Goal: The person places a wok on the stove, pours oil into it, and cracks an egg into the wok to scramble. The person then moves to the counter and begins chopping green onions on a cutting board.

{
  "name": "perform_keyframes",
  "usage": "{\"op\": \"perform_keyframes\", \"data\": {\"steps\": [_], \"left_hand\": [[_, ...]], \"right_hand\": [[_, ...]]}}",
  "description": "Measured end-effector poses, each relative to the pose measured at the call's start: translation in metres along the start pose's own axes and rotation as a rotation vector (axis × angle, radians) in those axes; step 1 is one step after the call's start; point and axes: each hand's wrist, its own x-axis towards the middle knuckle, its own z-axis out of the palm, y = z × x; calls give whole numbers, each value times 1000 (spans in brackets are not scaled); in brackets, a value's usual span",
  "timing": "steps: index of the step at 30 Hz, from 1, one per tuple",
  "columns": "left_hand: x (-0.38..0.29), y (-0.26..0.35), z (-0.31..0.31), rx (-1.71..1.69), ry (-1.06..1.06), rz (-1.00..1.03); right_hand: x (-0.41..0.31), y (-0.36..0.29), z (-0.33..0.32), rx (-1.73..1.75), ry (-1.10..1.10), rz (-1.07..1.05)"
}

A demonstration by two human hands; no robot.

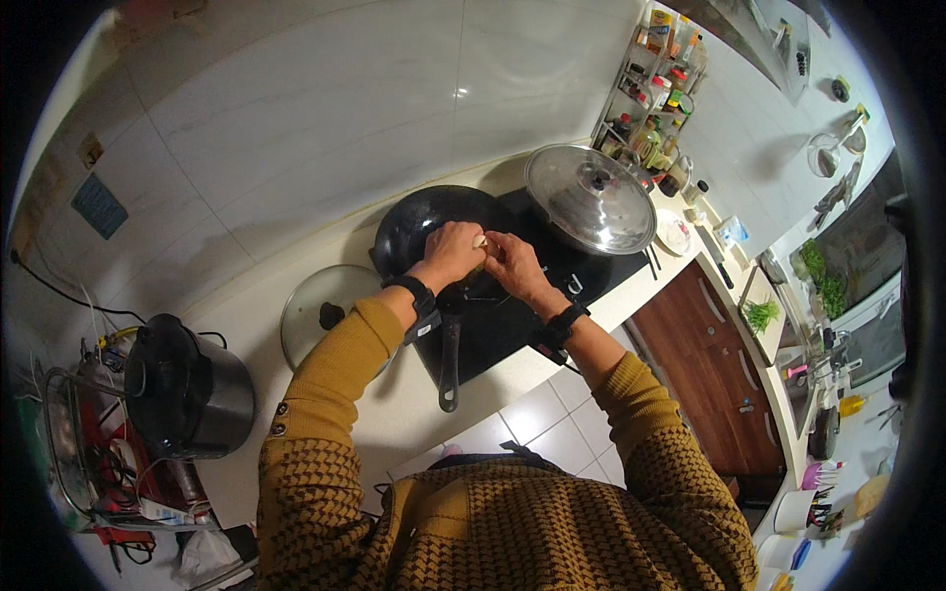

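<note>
Over a black wok [414, 221] on the cooktop, my two hands meet fingertip to fingertip. Between them shows a small pale rounded object [480, 241], possibly an egg or eggshell, mostly covered by fingers. My left hand [452, 251] grips it from the left, knuckles up. From the right, my right hand [514, 264] pinches it with thumb and fingers. The wok's long dark handle [449, 362] points toward me. My hands hide much of the wok's inside, so its contents are hard to tell.
A glass lid [307, 310] lies left of the wok on the counter. A domed metal lid [584, 192] covers a pan at the right. A dark electric cooker [199, 399] stands far left. Along the right counter are a plate [671, 230], a knife [715, 258] and chopped greens [760, 316].
</note>
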Motion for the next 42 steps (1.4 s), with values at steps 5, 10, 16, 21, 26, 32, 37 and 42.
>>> {"op": "perform_keyframes", "data": {"steps": [5,10,16,21,26,32,37,42], "left_hand": [[4,-8,-2,215,36,141],[-1,-9,-8,534,98,344],[-5,2,-17,790,174,541],[-7,0,-10,638,304,314],[6,-27,-1,-357,158,-242],[-17,-28,9,-543,19,-91],[-67,34,-9,-31,141,161],[-117,138,-14,-35,-11,190]], "right_hand": [[0,0,0,-79,30,-157],[4,0,-12,-504,70,-329],[7,-5,-25,-620,173,-445],[12,10,-13,-223,295,-245],[9,22,-3,850,82,467],[-7,1,10,1467,-104,439],[-38,-27,12,1544,-96,377],[-115,-32,-44,1636,-80,436]]}}
